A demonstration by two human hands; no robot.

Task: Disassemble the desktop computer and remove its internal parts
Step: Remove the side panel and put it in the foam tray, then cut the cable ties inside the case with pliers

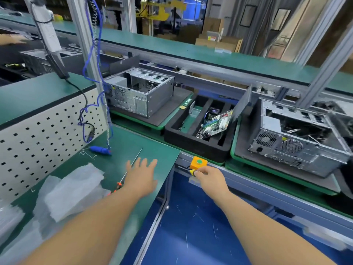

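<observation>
While my left hand (141, 175) is hovering flat, fingers spread, near the workbench's (133, 142) right edge, my right hand (207, 175) is pinching a yellow knob (192, 172) under the orange button box (198, 163).

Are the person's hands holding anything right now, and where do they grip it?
The right hand pinches a small yellow knob below the orange button box, fingertips around its end. The left hand holds nothing, fingers spread over the green bench.
</observation>
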